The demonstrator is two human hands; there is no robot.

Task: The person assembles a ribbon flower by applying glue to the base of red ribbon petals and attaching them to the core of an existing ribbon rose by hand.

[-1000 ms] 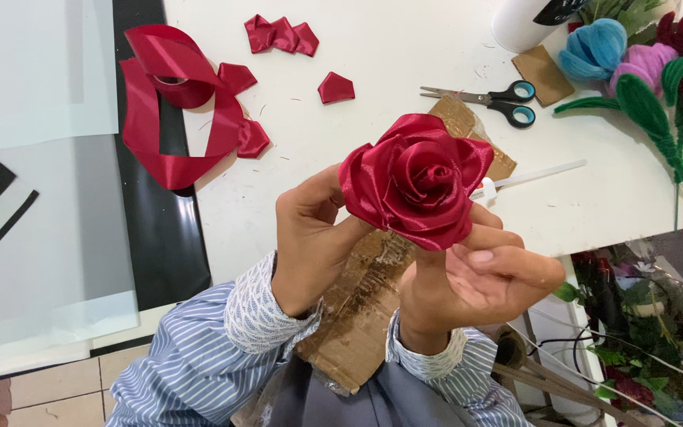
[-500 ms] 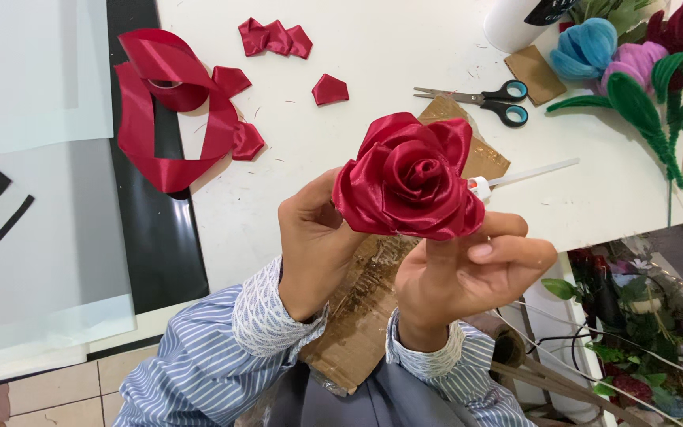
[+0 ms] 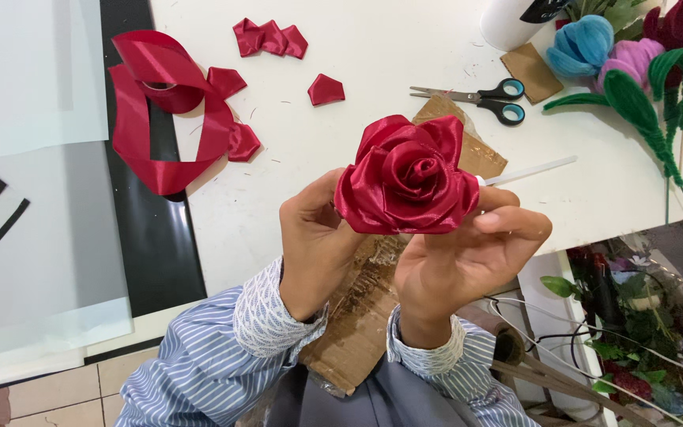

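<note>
A red satin ribbon rose is held up in front of me, above the white table. My left hand grips it from below on the left side, thumb against the outer petals. My right hand cups it from below on the right, fingers curled under the bloom. A thin white stick pokes out to the right from under the rose. The rose's base is hidden by my fingers.
A loose red ribbon coil and folded red petal pieces lie on the table. Black-handled scissors lie at right, near pipe-cleaner flowers. A cardboard piece lies under my wrists. Artificial greenery sits below the table edge.
The rose and both hands have shifted slightly; my right fingers have curled further under the bloom. The grip on the rose is unchanged.
</note>
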